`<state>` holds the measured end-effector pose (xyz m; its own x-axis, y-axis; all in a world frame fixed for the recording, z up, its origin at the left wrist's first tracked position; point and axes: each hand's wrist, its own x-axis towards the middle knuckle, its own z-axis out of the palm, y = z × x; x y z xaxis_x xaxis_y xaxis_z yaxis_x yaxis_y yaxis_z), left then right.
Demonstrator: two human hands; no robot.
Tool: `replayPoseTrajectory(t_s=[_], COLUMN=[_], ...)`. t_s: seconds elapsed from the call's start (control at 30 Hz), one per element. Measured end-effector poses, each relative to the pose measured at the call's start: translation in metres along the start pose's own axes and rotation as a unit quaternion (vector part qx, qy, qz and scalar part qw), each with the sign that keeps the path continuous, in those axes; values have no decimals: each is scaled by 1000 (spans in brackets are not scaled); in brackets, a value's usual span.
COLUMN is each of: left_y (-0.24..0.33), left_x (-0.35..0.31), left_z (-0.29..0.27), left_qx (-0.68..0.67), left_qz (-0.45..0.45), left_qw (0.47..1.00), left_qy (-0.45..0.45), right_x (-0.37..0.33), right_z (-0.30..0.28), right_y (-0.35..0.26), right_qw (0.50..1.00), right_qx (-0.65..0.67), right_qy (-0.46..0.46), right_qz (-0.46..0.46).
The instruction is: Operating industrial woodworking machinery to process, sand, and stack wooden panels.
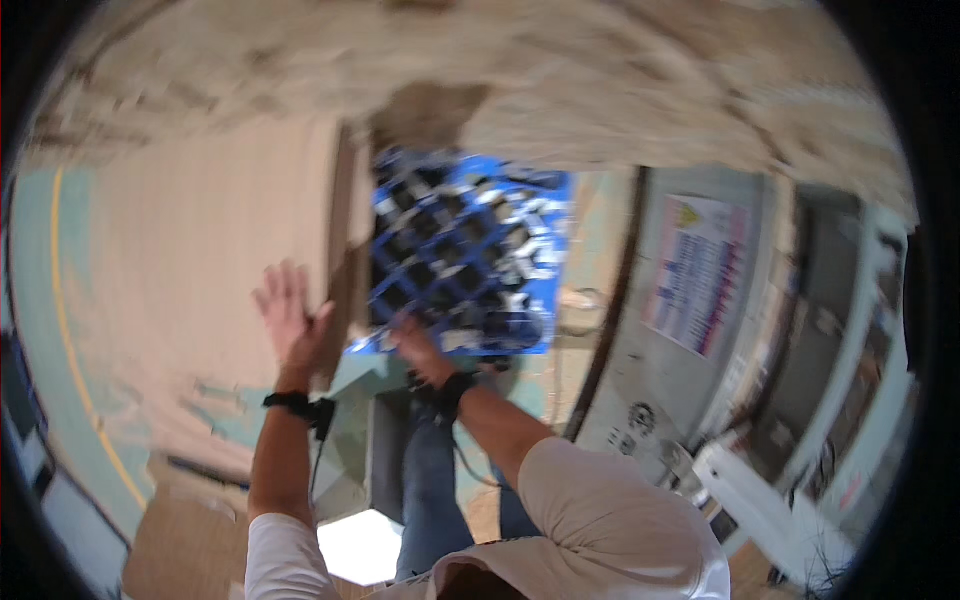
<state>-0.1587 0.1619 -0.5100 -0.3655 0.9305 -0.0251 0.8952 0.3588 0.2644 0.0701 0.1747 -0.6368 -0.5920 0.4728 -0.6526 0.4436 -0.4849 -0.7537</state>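
My left hand (292, 318) is spread, fingers apart and pointing away from me, over the near right part of a large brown cardboard-like surface (215, 230). Whether its palm touches that surface is unclear. At the near left corner of a blue crate or tray (557, 290) is my right hand (420, 350). Motion smears its fingers, so I cannot make out whether they grip anything. Inside the crate, blue crossing dividers form diamond-shaped cells among dark and silvery pieces. Each wrist wears a black band.
A grey metal cabinet or panel (620, 310) with a printed sheet (695, 272) stands to the right. A rough brown surface (620, 85) spans the far side. Near my legs is a grey box-like part (388, 450). A brown board (185, 540) lies at the lower left.
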Motion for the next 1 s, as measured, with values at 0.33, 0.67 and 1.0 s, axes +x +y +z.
replayPoseTrajectory(t_s=[0.33,0.67,1.0], left_y=[43,309,402], left_x=[-8,-135,-341], left_z=[-25,-108,-199], left_qx=[86,-223,97], left_qz=[29,157,715], left_qw=[996,863,606], left_qy=[-14,-426,-335], right_x=[-408,-705,-919], right_z=[-133,-56,271], right_y=[-139,7,335], right_qw=[876,820,493], right_qx=[367,471,560], right_qy=[291,323,664], right_qz=[116,47,-54])
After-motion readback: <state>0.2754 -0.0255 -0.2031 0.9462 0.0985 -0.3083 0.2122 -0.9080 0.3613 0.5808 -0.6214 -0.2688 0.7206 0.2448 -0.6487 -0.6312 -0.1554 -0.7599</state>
